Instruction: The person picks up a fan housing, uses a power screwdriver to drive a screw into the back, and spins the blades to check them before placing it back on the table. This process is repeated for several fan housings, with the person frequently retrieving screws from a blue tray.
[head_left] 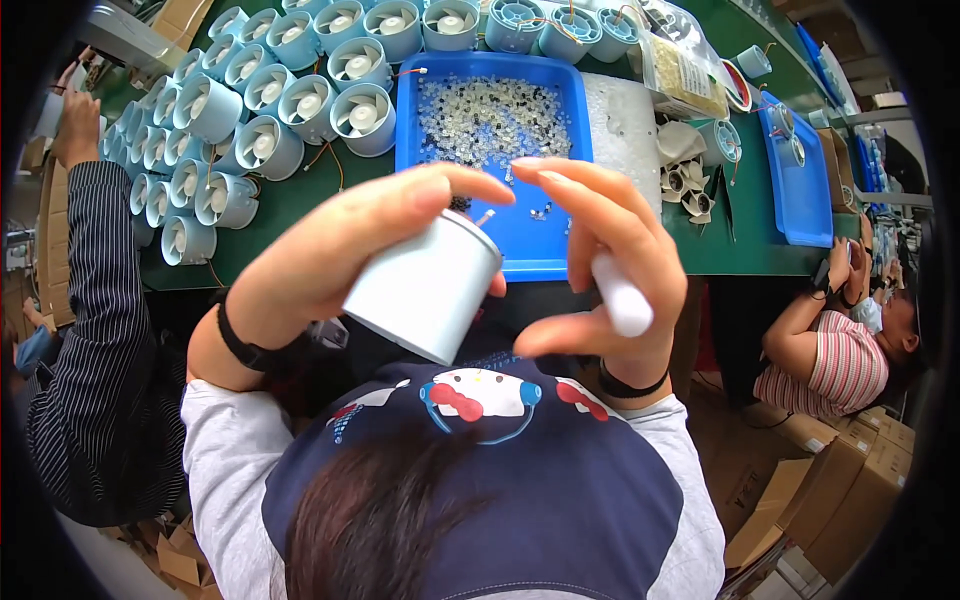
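My left hand (345,240) is wrapped round a light blue cylindrical fan housing (425,285), tilted in front of my chest. A short bit of wire stands out at its upper rim. My right hand (625,240) curls its fingers round a white rounded handle (622,295), whose other end I cannot make out. The right index fingertip reaches close to the left hand's finger, while the right thumb is held apart. Just beyond both hands lies a blue tray (490,262) with many small clear and black pieces (490,110).
Many light blue fans (262,143) with wires crowd the green table (300,235) at the left and back. A white foam board (622,125), a bag of small parts (680,75) and another blue tray (800,205) stand rightward. People work at both sides; cartons (840,490) lie lower right.
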